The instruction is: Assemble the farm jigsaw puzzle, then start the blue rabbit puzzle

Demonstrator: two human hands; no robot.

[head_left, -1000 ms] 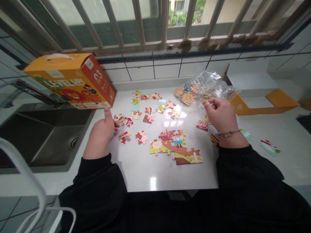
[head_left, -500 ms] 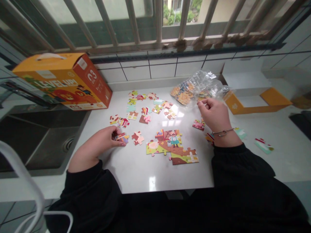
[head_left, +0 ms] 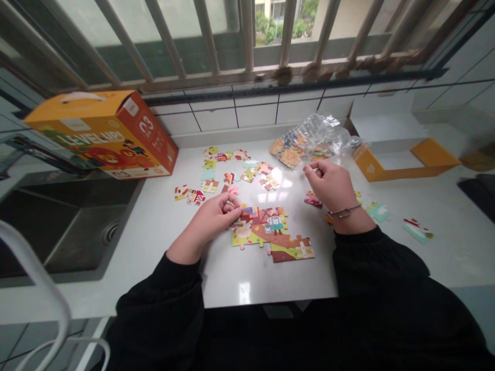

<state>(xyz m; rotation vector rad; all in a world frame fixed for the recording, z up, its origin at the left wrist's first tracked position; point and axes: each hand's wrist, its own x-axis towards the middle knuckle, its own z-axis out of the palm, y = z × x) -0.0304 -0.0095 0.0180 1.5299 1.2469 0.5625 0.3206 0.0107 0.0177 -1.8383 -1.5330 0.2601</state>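
1. One piece appears pinched between thumb and fingers of the left hand, at the far left corner of the joined puzzle section.
2. Beyond that section, to its right, the right hand is held curled, thumb and forefinger together; anything gripped cannot be made out.
3. Edge fitting seems under way; tab and notch must be aligned.

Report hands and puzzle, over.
Left hand pinching puzzle piece at upper-left edge of joined section. Right hand curled, grip unclear. Left hand partly covers that edge.
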